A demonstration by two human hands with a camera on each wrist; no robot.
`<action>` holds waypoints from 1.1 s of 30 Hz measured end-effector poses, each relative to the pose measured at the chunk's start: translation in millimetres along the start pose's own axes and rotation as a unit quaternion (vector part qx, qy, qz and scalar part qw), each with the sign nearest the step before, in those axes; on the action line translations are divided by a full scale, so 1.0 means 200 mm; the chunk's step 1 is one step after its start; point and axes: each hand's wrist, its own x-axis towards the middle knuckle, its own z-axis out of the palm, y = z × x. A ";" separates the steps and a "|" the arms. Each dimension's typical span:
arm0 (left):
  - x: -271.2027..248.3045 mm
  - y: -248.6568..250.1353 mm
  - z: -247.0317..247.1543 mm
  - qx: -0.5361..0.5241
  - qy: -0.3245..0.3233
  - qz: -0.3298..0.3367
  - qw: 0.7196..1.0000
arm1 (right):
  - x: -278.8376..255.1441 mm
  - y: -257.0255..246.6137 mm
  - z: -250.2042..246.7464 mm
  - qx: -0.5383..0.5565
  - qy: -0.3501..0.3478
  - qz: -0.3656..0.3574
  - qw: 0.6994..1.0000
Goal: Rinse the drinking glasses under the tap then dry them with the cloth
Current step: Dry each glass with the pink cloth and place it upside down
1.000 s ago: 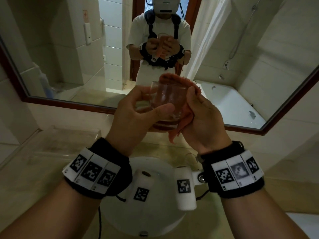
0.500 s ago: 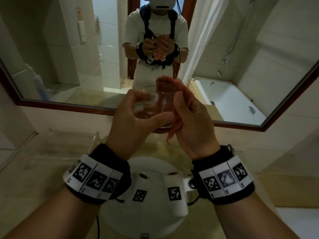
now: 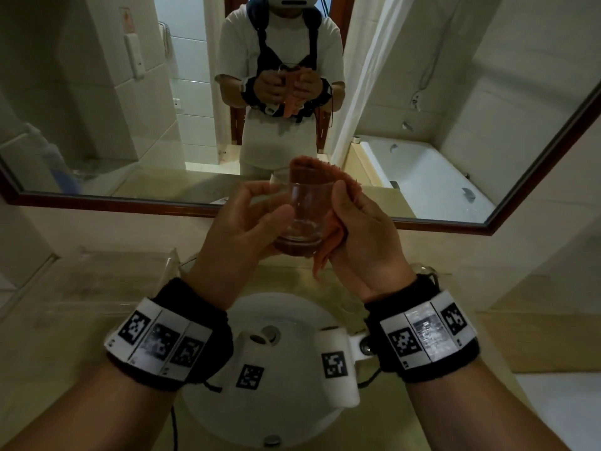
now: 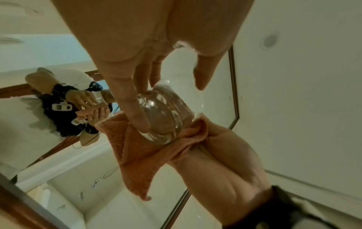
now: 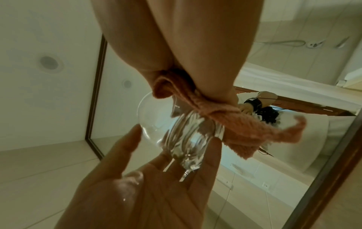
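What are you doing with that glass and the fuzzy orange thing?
A person stands at a bathroom sink facing the mirror, drying a clear drinking glass. The left hand holds the glass with its fingertips and thumb. The right hand grips an orange cloth and presses it against the side of the glass, wrapping round its far side. No water is visibly running, so this looks like the drying part.

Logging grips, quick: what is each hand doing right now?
Left hand: fingers curled round the glass, holding it.
Right hand: gripping the orange cloth against the glass.
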 end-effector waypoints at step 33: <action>0.00 0.08 -0.02 0.199 0.013 0.086 0.976 | -0.05 -0.10 -0.03 -0.244 -0.050 -0.041 0.968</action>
